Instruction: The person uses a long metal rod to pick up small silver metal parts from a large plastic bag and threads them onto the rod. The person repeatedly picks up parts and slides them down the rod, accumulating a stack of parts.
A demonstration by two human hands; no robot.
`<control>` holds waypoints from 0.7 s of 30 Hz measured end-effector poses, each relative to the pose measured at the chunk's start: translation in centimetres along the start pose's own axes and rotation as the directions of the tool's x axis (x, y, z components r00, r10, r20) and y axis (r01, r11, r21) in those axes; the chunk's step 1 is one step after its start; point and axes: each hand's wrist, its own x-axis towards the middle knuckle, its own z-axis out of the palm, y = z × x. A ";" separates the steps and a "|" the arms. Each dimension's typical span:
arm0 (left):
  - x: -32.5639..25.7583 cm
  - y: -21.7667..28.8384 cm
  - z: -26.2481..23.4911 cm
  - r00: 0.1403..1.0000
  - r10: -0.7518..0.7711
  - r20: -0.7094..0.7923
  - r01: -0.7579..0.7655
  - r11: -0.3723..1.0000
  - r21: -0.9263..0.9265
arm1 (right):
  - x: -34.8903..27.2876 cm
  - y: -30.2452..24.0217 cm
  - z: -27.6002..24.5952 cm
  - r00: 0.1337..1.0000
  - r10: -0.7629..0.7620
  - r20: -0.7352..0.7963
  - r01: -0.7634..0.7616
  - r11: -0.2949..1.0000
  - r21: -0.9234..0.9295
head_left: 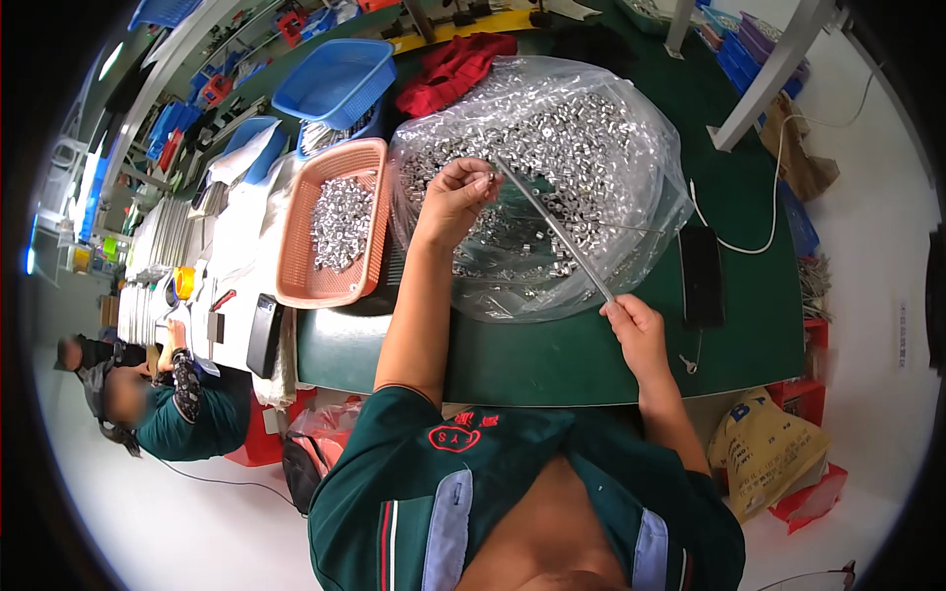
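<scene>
A long thin metal rod (558, 230) slants up and to the left from my right hand (636, 330), whose fingers are closed round its lower end. My left hand (456, 202) is raised over the parts, with thumb and fingers pinching a small silver metal piece (492, 177) close to the rod's far tip. Beneath both spreads a big clear plastic bag (655, 163), opened out and full of small loose silver metal pieces (581, 128). Left of my left forearm, a pink basket (288, 258) holds more such pieces.
A black phone (701, 278) and a small key (690, 365) lie right of the bag on the green table (552, 374). Behind are a red cloth (455, 74) and a blue basket (335, 79). At far left a co-worker (197, 414) sits beside another dark phone (264, 335).
</scene>
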 end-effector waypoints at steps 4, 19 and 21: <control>-0.1 0.8 -0.6 0.999 0.044 0.022 -0.041 0.992 -0.119 | 0.0 -0.2 0.0 0.999 -0.026 0.041 0.027 1.000 -0.016; -0.8 4.3 2.9 0.986 -0.163 -0.027 0.140 0.738 0.660 | -0.3 -0.1 0.6 0.982 -0.190 -0.003 0.188 0.975 -0.120; -0.6 2.6 3.1 0.980 -0.191 0.053 0.136 0.846 0.516 | -0.3 -0.1 0.6 0.983 -0.180 -0.020 0.178 0.980 -0.091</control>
